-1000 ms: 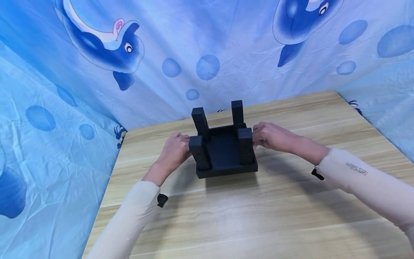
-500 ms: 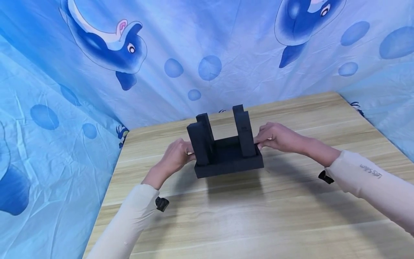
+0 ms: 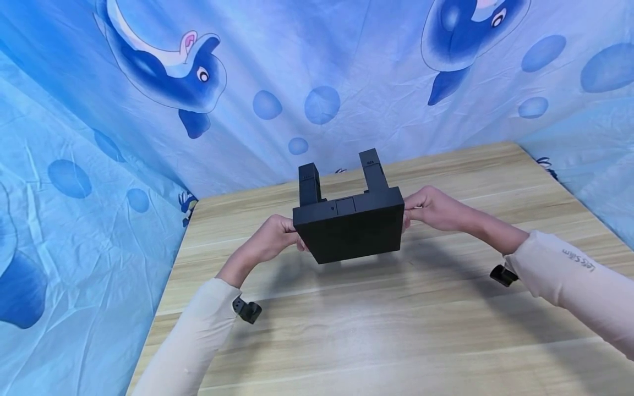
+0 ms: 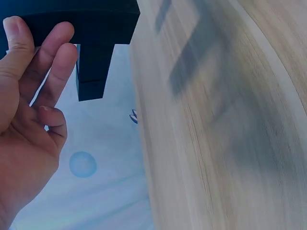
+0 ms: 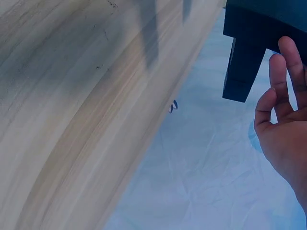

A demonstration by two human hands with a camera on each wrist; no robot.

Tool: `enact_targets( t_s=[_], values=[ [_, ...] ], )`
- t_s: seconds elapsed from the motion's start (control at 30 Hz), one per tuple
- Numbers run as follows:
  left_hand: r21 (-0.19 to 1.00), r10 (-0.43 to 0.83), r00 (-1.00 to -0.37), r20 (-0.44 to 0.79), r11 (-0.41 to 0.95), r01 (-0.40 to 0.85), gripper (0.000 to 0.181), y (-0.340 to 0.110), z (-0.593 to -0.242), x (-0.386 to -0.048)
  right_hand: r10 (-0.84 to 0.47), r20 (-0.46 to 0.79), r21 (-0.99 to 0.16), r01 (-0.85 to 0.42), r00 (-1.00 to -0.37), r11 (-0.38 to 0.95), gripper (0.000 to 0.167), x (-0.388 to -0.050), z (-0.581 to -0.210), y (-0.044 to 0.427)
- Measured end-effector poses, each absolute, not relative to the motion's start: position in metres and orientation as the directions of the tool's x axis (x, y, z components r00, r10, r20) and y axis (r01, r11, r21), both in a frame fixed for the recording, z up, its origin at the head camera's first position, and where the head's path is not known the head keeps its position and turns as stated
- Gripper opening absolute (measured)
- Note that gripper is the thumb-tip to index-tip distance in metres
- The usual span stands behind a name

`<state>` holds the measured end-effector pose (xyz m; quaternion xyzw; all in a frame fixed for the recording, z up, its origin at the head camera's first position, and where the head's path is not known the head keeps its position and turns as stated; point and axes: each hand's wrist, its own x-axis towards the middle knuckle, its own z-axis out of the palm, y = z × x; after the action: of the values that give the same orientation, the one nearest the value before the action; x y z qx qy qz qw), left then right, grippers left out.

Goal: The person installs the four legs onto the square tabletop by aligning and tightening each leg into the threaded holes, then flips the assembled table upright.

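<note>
Both hands hold a small black table (image 3: 354, 234) tilted in the air, its flat top facing me in the head view. Two of its legs (image 3: 373, 170) point away toward the back curtain; the others are hidden behind the top. My left hand (image 3: 269, 239) pinches the left edge. On the opposite edge, my right hand (image 3: 436, 209) grips the same way. In the left wrist view, thumb and fingers of the left hand (image 4: 33, 115) lie against the black frame, beside a leg (image 4: 93, 72). The right wrist view shows the right hand (image 5: 288, 129) with fingertips on the frame; its thumb is out of sight.
A light wood-grain tabletop (image 3: 346, 335) lies beneath, with shadows of the held table and arms on it. Blue curtains (image 3: 238, 143) printed with dolphins and bubbles hang close along the back and sides. Black wrist devices (image 3: 247, 311) sit under both sleeves.
The black table has been tipped over: its inner underside and upward-pointing legs faced me before, and now its flat top does. Both hands keep their hold on its sides.
</note>
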<state>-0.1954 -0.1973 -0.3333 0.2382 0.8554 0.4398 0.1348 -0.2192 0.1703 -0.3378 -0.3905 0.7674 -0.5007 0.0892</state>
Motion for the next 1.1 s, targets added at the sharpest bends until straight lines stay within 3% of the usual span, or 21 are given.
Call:
enact_targets(
  t_s=[0.43,0.7,0.93,1.1],
  values=[
    [0.83,0.515,-0.856,-0.056,0.501,0.247,0.029,-0.1969,-0.3375,-0.1961,-0.67,0.209,-0.866,-0.453,-0.712,0.211,0.024,-0.22,-0.3422,0.1702],
    [0.871,0.509,-0.86,-0.042,0.44,0.218,0.021,-0.1956,-0.3382,-0.1967,-0.603,0.073,-0.909,-0.302,-0.794,0.288,0.026,-0.2169,-0.3418,0.1716],
    [0.909,0.468,-0.883,-0.028,0.379,0.172,0.015,-0.1959,-0.3367,-0.1965,-0.604,0.057,-0.953,-0.224,-0.795,0.205,0.032,-0.2171,-0.3421,0.17],
    [0.93,0.44,-0.896,-0.06,0.351,0.11,0.023,-0.1945,-0.3379,-0.195,-0.62,0.029,-0.981,-0.142,-0.784,0.134,0.037,-0.2179,-0.3437,0.1704]
  ],
)
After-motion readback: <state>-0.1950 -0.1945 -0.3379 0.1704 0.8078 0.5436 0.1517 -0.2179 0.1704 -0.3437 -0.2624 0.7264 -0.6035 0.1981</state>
